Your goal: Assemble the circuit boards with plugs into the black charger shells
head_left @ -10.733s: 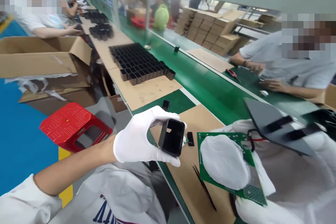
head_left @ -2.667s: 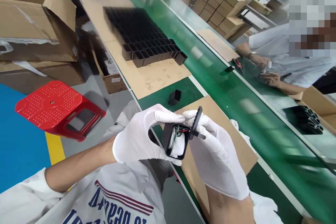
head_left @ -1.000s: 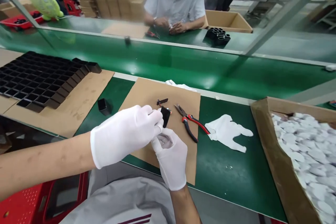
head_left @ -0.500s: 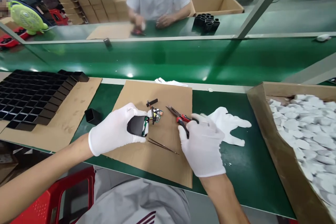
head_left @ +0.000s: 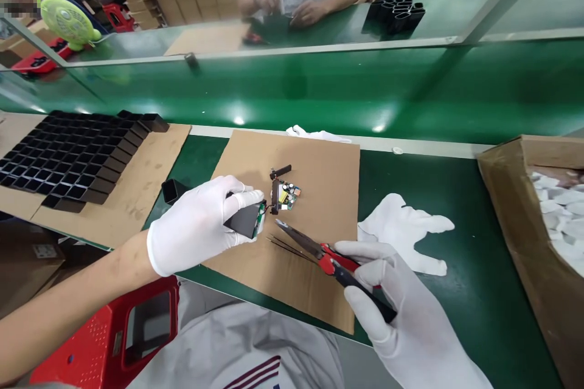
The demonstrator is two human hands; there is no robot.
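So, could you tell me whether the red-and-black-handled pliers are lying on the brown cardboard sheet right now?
No, the red-and-black-handled pliers are held in the gloved right hand, tips raised over the brown cardboard sheet.

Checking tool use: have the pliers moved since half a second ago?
Yes. The pliers left their spot beside the spare glove; the right hand now holds them nearer the cardboard's front edge.

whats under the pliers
Under the pliers in the right hand: brown cardboard and thin black tweezers crossing beneath the tip. The handles' underside is covered by the glove.
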